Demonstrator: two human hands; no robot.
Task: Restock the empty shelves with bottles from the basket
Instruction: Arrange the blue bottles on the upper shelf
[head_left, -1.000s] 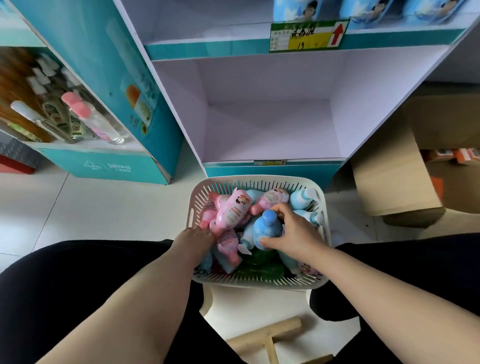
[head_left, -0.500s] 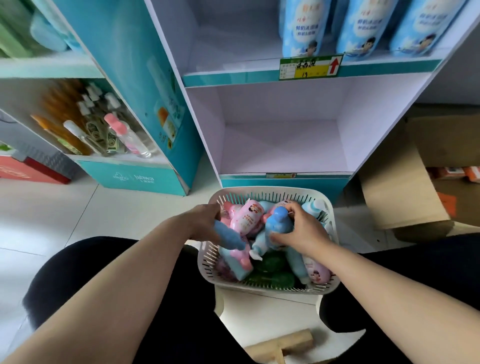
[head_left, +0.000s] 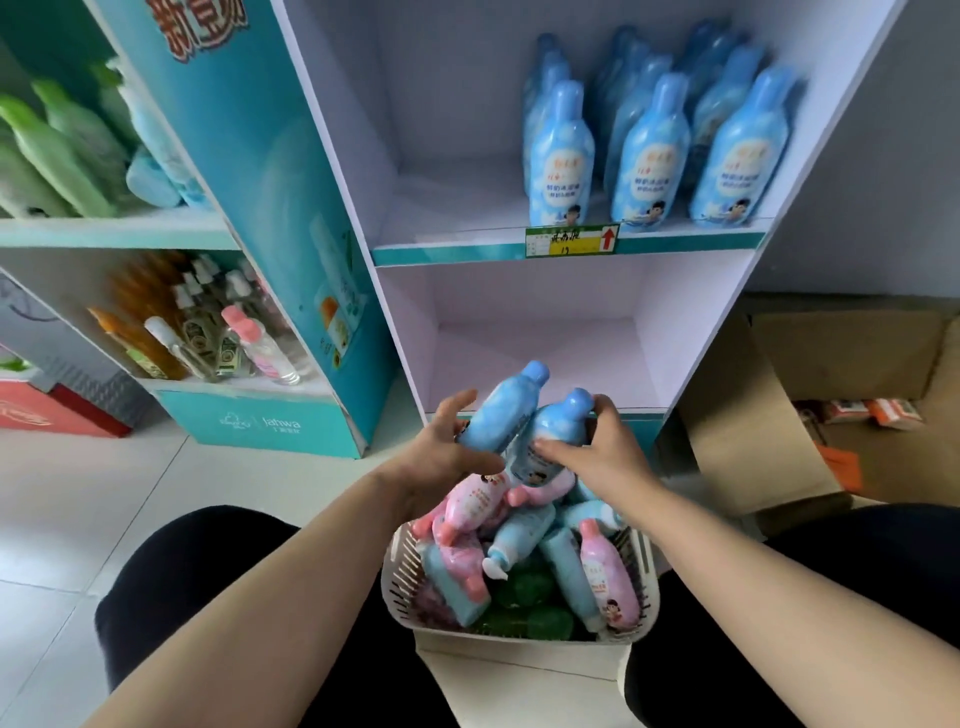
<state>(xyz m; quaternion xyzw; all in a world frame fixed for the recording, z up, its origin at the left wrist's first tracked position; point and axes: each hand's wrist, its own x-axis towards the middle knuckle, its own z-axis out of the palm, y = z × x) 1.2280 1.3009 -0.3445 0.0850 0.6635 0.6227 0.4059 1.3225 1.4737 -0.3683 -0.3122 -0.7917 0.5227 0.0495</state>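
Two blue bottles (head_left: 501, 410) above the basket (head_left: 647, 582) — one clamped in each grip, left hand (head_left: 441, 457) and right hand (head_left: 602, 457).

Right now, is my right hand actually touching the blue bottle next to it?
Touching. The head view shows the right hand holding the blue bottle: the thumb lies across its body and the fingers curl behind its neck.

Basket (head_left: 399, 574) far rim hidden behind held bottles (head_left: 501, 410); price tag (head_left: 570, 241) unreadable.
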